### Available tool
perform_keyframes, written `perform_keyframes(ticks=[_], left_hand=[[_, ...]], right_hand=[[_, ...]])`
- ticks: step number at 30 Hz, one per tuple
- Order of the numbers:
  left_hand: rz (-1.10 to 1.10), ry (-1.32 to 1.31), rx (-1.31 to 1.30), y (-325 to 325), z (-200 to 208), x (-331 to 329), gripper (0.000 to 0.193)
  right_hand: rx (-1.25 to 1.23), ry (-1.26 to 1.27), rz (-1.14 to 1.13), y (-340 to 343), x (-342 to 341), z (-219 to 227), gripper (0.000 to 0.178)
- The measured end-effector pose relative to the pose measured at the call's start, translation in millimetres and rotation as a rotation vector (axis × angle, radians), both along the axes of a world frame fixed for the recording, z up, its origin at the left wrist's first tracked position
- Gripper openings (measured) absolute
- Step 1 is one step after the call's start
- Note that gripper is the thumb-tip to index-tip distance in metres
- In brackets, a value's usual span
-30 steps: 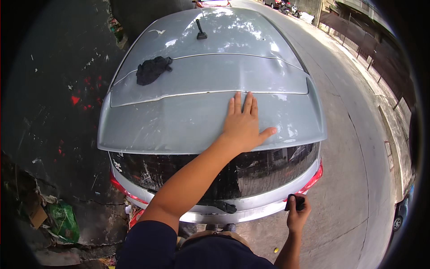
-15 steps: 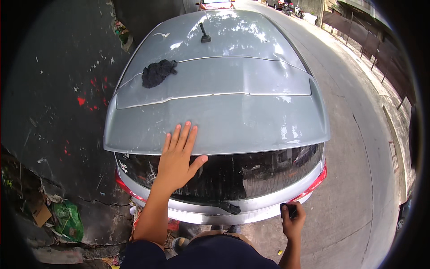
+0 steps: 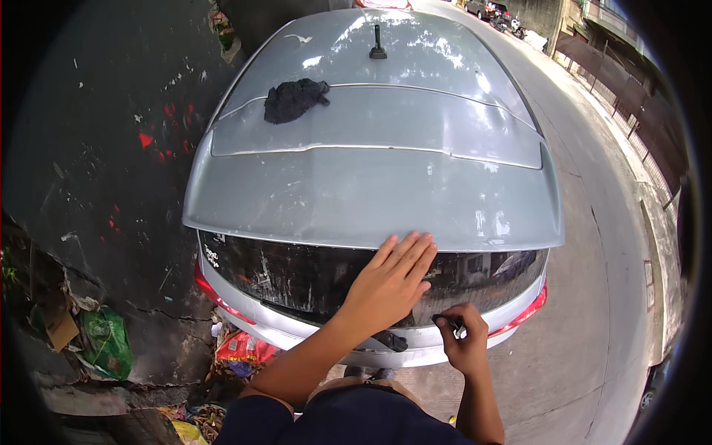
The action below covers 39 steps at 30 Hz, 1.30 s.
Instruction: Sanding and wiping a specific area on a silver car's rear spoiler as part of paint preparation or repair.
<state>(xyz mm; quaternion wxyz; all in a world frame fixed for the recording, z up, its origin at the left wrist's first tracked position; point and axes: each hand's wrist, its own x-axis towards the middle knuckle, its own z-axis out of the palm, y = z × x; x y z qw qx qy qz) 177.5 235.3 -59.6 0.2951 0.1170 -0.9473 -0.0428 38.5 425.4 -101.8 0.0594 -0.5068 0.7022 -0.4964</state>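
Sunlit concrete road (image 3: 586,311) curves along one side of the silver car (image 3: 334,193), a dark, scuffed wall (image 3: 104,163) along the other; the left hand (image 3: 389,285) is open and grips nothing, its fingers laid over the rear edge of the roof above the dark rear window (image 3: 297,276); whether the palm presses the glass, one cannot tell; the right hand (image 3: 467,341) is closed around a small dark object (image 3: 455,324), near the wiper base (image 3: 389,340); the black cloth (image 3: 295,101) lies bunched farther forward on the roof; grit under the bare fingers could scratch the paint if they slide; a loose pinch could drop the small object; a careless sleeve or knuckle could catch the wiper.
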Motion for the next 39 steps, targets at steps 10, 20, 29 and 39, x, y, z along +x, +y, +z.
perform_keyframes(ticks=[10,20,29,39], left_hand=[[0.482,0.189,-0.030,-59,-16,115,0.053],[1.007,0.681,0.350,-166,-155,172,0.077],[0.987,0.866,0.212,-223,-193,162,0.066],[1.197,0.675,0.501,-227,-203,148,0.105]], right_hand=[[-0.103,0.507,0.111,-112,-59,126,0.015],[-0.011,0.721,0.532,-224,23,108,0.024],[0.197,0.606,0.283,-147,-58,122,0.019],[0.185,0.662,0.262,-174,-8,123,0.021]])
